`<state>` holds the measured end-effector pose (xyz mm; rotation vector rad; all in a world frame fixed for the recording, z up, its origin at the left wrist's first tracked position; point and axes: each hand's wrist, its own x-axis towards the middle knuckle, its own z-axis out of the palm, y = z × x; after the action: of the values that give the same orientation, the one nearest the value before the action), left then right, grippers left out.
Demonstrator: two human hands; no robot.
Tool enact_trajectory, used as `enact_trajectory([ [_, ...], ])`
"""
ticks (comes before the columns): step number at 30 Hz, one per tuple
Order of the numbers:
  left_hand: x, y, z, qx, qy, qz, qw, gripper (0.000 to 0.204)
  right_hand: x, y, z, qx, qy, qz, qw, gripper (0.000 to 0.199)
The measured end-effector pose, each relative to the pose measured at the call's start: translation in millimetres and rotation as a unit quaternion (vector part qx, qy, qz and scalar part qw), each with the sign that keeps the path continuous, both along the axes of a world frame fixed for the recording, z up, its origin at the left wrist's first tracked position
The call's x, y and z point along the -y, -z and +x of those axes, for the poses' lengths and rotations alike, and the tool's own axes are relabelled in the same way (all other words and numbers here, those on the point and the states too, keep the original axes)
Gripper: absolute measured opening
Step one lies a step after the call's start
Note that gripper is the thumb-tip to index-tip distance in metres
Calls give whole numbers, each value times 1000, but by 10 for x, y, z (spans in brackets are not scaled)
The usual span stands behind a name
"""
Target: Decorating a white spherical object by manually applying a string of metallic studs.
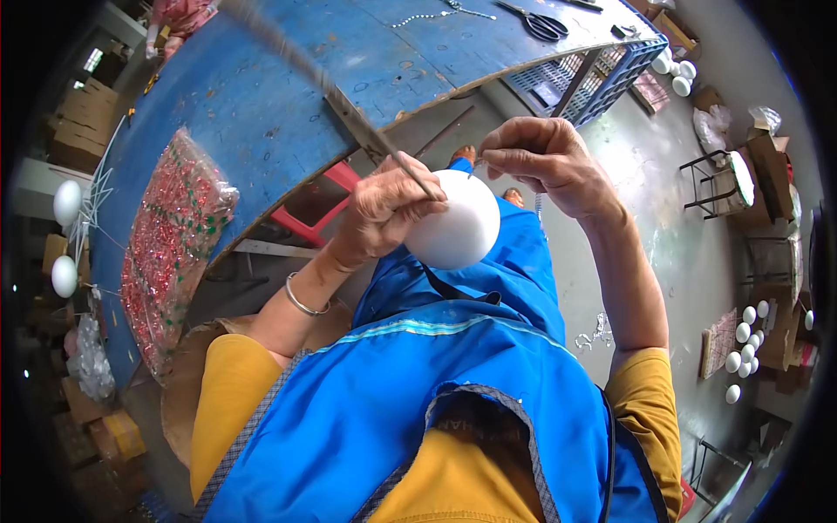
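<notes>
A smooth white ball, like a foam ball, is in front of my lap. My left hand is closed on a long, thin grey-brown rod, with its fingertips against the ball's left side. The rod slants up and left over the table, and its far end is blurred. Whether it enters the ball is hidden by my fingers. My right hand is above and right of the ball, thumb and forefinger pinched near its top. What they hold, if anything, is too small to name.
The blue worktable bears black scissors, a beaded chain and a clear bag of red and green glittery pieces. A blue plastic crate stands beyond. A red stool is under the table. Several white balls lie at right.
</notes>
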<state>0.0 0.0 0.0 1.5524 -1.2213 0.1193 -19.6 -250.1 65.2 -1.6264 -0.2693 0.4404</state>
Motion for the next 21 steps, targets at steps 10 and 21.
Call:
enact_trajectory([
  [10,-95,91,-267,290,-201,54,934,30,-442,211,-252,79,88,141,983,25],
  [21,-74,169,-263,356,-203,41,911,24,-680,497,-318,131,97,155,974,11],
])
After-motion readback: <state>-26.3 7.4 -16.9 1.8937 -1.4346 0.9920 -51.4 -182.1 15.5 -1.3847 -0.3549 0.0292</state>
